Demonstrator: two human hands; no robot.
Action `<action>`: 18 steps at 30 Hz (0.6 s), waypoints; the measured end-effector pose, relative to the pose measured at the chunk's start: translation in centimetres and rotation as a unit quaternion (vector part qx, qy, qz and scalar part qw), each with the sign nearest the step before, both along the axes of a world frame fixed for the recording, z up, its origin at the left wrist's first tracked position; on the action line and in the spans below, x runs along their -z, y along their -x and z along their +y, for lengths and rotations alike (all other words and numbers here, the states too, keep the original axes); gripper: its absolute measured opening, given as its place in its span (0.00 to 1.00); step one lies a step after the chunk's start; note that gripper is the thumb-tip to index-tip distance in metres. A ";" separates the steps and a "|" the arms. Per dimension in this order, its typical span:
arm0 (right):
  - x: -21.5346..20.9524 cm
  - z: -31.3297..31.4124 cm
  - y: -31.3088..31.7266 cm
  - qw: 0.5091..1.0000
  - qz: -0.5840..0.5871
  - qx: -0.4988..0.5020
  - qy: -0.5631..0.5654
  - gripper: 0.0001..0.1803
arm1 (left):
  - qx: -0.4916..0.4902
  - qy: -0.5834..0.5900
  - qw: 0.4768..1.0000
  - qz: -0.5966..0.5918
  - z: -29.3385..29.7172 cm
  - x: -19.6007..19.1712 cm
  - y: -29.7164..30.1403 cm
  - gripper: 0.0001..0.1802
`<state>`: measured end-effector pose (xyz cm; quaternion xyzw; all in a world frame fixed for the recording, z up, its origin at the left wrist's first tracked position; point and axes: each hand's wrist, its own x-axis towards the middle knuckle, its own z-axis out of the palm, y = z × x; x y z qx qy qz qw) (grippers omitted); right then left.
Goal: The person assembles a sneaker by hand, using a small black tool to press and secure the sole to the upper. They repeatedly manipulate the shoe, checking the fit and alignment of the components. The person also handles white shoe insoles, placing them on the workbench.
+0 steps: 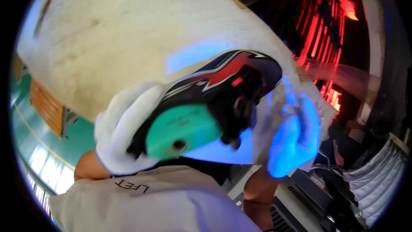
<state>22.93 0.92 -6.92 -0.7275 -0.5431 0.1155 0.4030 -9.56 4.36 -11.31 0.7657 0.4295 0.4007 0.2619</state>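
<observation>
My left hand (126, 129), in a white knitted glove, is wrapped round the heel end of a shoe upper (214, 81). The upper is black with red panels and white-edged stripes, and is stretched over a green shoe last (182, 131). It lies tilted on its side above the worktop's near edge, toe to the upper right, with the last's round hole toward me. Apart from the shoe, to its right, is my right hand (296, 133), also gloved and lit bright blue. Motion smears its fingers, so their closing and anything in them stay unclear.
A worn cream worktop (107, 38) stretches beyond the shoe. At the far right, a dark machine opening glows with red strips (319, 38). A ribbed white hose (377, 180) and grey equipment (300, 193) stand at lower right. A wooden slatted piece (46, 107) is on the left.
</observation>
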 end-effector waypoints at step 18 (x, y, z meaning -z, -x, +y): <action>0.5 19.3 -39.0 0.926 -0.211 0.158 0.269 0.17 | -0.002 0.033 0.999 -0.010 -3.3 2.6 -0.8 0.29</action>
